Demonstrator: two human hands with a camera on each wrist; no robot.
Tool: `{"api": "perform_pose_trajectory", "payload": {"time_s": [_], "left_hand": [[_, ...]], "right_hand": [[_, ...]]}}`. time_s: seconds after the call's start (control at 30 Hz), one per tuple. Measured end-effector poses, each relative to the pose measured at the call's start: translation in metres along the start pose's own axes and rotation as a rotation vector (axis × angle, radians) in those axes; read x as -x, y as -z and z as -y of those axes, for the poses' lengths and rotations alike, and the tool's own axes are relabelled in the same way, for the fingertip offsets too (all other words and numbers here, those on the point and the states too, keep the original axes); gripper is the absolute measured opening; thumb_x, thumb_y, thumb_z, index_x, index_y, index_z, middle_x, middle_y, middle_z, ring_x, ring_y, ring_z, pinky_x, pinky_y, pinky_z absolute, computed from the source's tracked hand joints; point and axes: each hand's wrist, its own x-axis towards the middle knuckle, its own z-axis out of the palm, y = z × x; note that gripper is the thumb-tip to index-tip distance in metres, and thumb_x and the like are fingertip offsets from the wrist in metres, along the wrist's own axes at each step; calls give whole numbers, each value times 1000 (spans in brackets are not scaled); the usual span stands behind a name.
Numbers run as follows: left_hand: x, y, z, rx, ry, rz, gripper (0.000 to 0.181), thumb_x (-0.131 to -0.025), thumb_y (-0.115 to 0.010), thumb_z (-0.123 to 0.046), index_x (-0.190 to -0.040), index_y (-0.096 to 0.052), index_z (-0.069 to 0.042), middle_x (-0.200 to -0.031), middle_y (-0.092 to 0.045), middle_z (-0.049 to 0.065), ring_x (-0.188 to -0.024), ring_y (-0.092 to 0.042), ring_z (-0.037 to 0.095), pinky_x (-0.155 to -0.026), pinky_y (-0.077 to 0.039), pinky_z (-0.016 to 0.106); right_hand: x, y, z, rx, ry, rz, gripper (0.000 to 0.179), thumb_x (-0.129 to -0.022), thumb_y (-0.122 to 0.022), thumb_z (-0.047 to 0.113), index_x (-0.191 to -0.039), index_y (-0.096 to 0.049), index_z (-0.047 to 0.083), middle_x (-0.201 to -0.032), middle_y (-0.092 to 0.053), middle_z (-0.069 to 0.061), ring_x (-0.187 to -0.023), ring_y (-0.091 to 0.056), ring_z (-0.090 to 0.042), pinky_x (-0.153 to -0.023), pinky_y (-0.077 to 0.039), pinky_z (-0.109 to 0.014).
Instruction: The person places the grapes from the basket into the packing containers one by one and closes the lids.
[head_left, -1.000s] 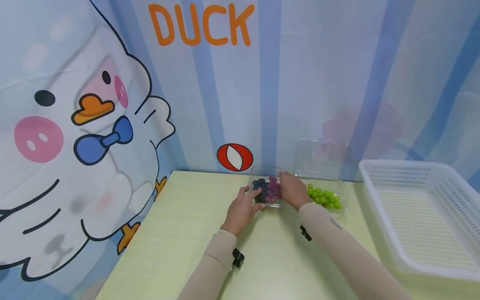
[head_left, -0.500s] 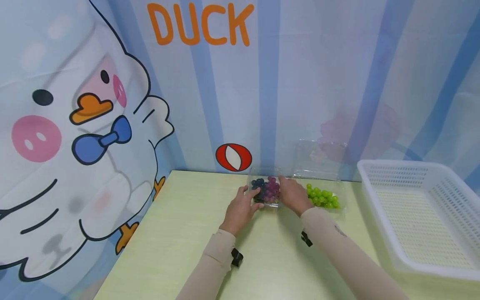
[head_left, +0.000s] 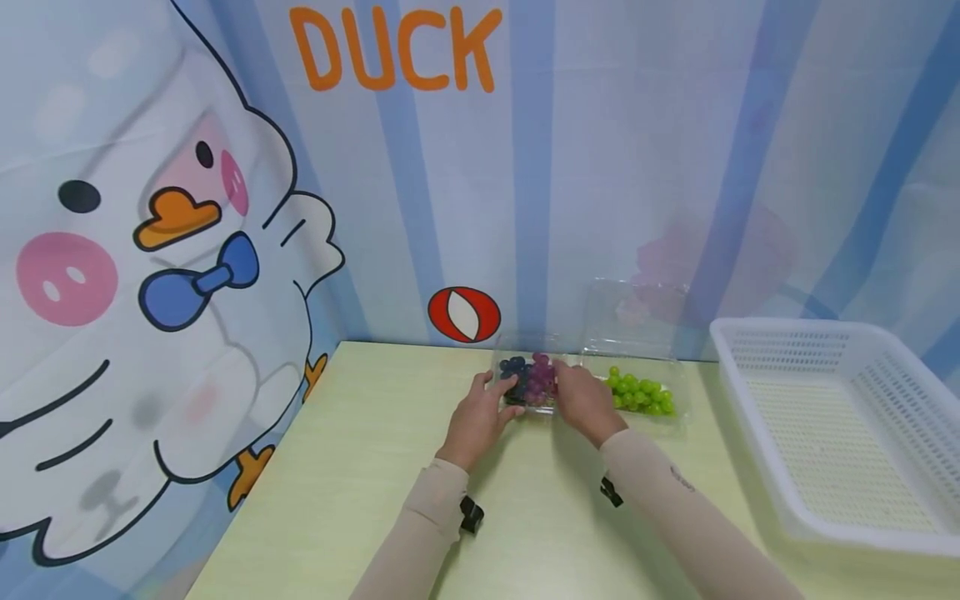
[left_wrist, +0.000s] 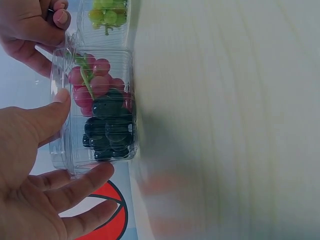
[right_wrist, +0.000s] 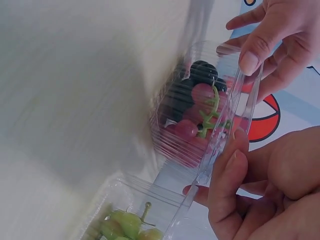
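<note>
A clear plastic fruit box [head_left: 538,409] holds dark grapes [left_wrist: 107,132] and red-purple grapes [left_wrist: 100,84] with a green stem. My left hand [head_left: 474,423] holds its left end, the thumb on the upper rim and fingers along the side. At the opposite end, my right hand [head_left: 587,403] pinches the rim with curled fingers; in the right wrist view its thumb and forefinger lie along the edge. The lid [right_wrist: 255,90] seems to lie over the box, but I cannot tell whether it is fastened.
Just right stands a second clear box with green grapes [head_left: 639,393]; its raised lid [head_left: 633,321] leans toward the printed curtain [head_left: 615,150]. A white plastic basket [head_left: 780,467] sits at the right of the pale table [head_left: 390,417].
My right hand has slid a little toward me along the right end of the grape box. The left hand keeps its hold, and the view has shifted slightly.
</note>
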Motion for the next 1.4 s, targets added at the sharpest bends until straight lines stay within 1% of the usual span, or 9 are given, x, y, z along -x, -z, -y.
{"api": "perform_pose_trajectory", "payload": {"time_s": [0.27,0.43,0.6,0.67,0.77,0.87,1.0,1.13,1.4], "left_hand": [[0,3,0,-4,30,3,59,-93,-73,-35,-148,-56,-25,-152,-45,19,-120,-65,35,-99,-53,48],[0,5,0,-3,13,-2,58,-93,-73,-34,-147,-56,-23,-151,-46,20,-116,-67,35,-97,-54,48],[2,5,0,-3,8,-5,58,-93,-73,-33,-147,-57,-22,-150,-47,21,-115,-67,36,-96,-55,48],[2,4,1,-6,3,-8,58,-93,-74,-33,-147,-57,-22,-149,-47,21,-113,-68,35,-95,-55,48],[3,2,2,-10,-5,-14,58,-93,-74,-32,-147,-57,-21,-148,-48,21,-112,-68,36,-95,-55,48],[3,1,3,-14,-9,-18,57,-92,-74,-32,-146,-58,-21,-149,-48,22,-111,-69,36,-94,-56,48],[3,0,4,-23,-12,-22,57,-93,-74,-33,-146,-58,-21,-148,-48,21,-110,-69,36,-93,-56,48],[3,1,4,-29,-17,-22,57,-93,-73,-34,-146,-58,-21,-148,-48,21,-110,-69,35,-92,-57,47],[1,1,1,-42,-40,-26,57,-93,-72,-37,-146,-58,-21,-148,-49,21,-107,-70,34,-91,-57,46]], "right_hand": [[9,-4,6,-52,-23,-17,51,-101,-48,-1,-152,-45,4,-122,-67,-23,-107,-66,-38,-83,-58,-53],[16,-10,8,-58,-30,-45,51,-102,-45,-2,-152,-45,5,-126,-66,-24,-111,-65,-40,-87,-57,-55],[20,-17,11,-80,-62,-69,53,-100,-49,-1,-153,-45,6,-132,-63,-25,-115,-64,-41,-86,-57,-56],[22,-20,12,-93,-78,-82,56,-98,-51,-2,-153,-45,7,-131,-64,-24,-112,-65,-39,-82,-58,-54],[24,-22,13,-110,-113,-115,55,-97,-54,-2,-151,-48,6,-126,-66,-22,-105,-67,-37,-78,-59,-52],[26,-24,14,-111,-139,-166,47,-96,-56,-1,-143,-55,2,-117,-70,-21,-95,-70,-36,-72,-59,-51],[28,-27,14,-86,-151,-229,28,-95,-57,0,-121,-68,-1,-101,-74,-19,-78,-71,-35,-58,-57,-49],[29,-28,14,-53,-151,-270,16,-95,-59,2,-105,-72,0,-86,-72,-16,-66,-68,-32,-50,-54,-47],[31,-28,13,19,-134,-324,13,-95,-63,7,-100,-71,-1,-75,-67,-17,-57,-64,-32,-44,-50,-46]]}}
